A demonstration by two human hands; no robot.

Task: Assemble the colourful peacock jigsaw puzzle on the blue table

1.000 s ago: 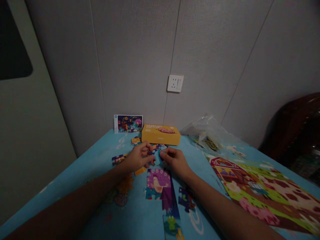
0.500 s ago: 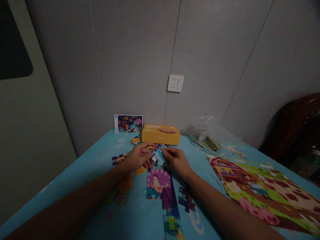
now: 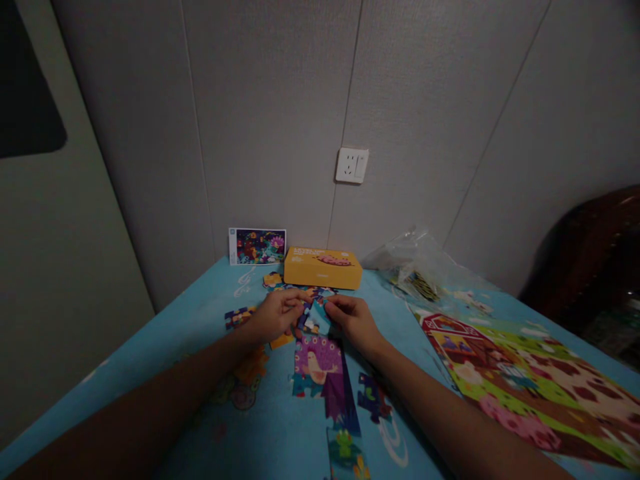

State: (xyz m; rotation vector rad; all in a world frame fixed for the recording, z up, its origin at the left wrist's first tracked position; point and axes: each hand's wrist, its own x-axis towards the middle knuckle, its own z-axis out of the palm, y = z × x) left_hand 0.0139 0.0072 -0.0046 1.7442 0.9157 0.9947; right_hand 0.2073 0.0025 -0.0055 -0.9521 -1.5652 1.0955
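My right hand [image 3: 356, 321] pinches a light blue jigsaw puzzle piece [image 3: 320, 316] at its right edge, between thumb and fingers. At the left side my left hand [image 3: 281, 315] has its thumb and fingertips closed on the darker patterned part. Just below the hands lies a joined purple peacock section [image 3: 316, 365] with a white bird on it. A strip with a green frog [image 3: 345, 448] runs down from it toward me. Two dark joined pieces [image 3: 373, 397] lie below my right wrist. Orange pieces [image 3: 281, 341] are partly hidden under my left hand.
Behind the hands stands a yellow puzzle box [image 3: 323, 269], with a picture card [image 3: 257, 247] leaning on the wall beside it. A clear plastic bag [image 3: 417, 270] holds pieces at the back right. An assembled farm puzzle [image 3: 530, 390] covers the right side.
My left fingers have drawn in from spread to closed at the piece's left side. The light blue piece has turned slightly flatter; my right hand keeps its hold.
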